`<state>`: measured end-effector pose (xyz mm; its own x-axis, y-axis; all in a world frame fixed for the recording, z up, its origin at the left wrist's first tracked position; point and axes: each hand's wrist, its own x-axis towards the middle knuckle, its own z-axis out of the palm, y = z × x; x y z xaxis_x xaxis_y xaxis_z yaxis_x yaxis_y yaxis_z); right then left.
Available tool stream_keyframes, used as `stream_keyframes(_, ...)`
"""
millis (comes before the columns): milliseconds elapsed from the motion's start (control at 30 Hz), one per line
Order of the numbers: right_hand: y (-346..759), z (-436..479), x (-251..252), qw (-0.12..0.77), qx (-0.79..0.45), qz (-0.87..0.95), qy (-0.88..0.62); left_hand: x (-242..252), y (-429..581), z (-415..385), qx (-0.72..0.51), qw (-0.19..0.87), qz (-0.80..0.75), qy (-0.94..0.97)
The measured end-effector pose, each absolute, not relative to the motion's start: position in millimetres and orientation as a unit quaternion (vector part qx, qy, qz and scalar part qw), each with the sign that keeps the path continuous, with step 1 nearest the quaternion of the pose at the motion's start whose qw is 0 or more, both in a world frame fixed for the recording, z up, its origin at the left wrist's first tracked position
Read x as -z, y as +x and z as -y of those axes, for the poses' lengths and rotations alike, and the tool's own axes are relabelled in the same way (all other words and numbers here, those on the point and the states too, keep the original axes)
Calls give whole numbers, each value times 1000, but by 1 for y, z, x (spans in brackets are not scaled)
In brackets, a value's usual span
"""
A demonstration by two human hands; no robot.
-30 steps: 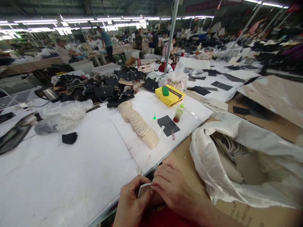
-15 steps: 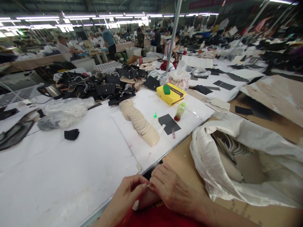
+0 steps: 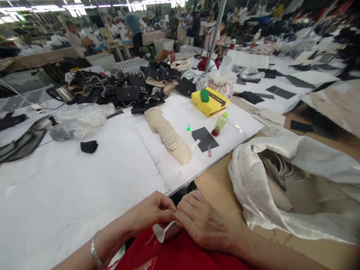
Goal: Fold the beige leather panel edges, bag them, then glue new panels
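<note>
Close to my body, above my red clothing, my left hand (image 3: pixel 153 212) and my right hand (image 3: pixel 201 221) meet with fingertips together. Between them is a pale beige leather-like piece (image 3: pixel 160 233); its curled white-edged end shows below the fingers, and the rest is hidden. My left thumb and forefinger pinch it, while the right fingers are closed at its other side. Beyond the hands, a fanned row of similar beige pieces (image 3: pixel 170 137) lies on the white table (image 3: pixel 112 180). Beside that row are a small green-tipped bottle (image 3: pixel 188 131), a black sheet (image 3: pixel 204 138) and pink thread snips (image 3: pixel 209 150).
To the right, an open white sack (image 3: pixel 242 176) of beige pieces rests on cardboard (image 3: pixel 215 183). A yellow box (image 3: pixel 209 105) and a green-capped bottle (image 3: pixel 219 124) stand farther back. Black pouches (image 3: pixel 128 95) are heaped beyond a clear plastic bag (image 3: pixel 81 120). Other people work in the distance.
The view has tilted down, so the table things sit higher. My left forearm with a bracelet now shows, and more of the curled beige piece is visible below the fingers.
</note>
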<state>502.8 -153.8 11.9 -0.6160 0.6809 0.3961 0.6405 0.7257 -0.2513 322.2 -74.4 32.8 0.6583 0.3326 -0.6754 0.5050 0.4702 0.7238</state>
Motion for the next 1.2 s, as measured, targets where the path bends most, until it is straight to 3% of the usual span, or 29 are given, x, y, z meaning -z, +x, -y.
stream_keyframes(133, 498, 160, -4, 209, -50, 908, -359, -25, 324, 73, 109, 738, -371, 553)
stream_keyframes(300, 497, 165, 7, 170, -65, 907, -379, -8, 326, 81, 80, 716, -397, 569)
stream_keyframes(533, 502, 161, 4, 211, -126, 874, -420, -3, 326, 82, 55, 757, -392, 520)
stream_keyframes(833, 508, 154, -3, 175, -222, 869, -407, -5, 319, 82, 67, 752, -395, 523)
stream_keyframes(933, 505, 152, -5, 149, -261, 858, -416, -6, 321, 83, 76, 719, -383, 575)
stream_keyframes(1100, 498, 150, -17, 138, -286, 854, -413, -24, 322, 79, 74, 573, -369, 728)
stream_keyframes(1200, 496, 151, -21, 138, -295, 840, -435, -38, 318, 74, 80, 577, -339, 739)
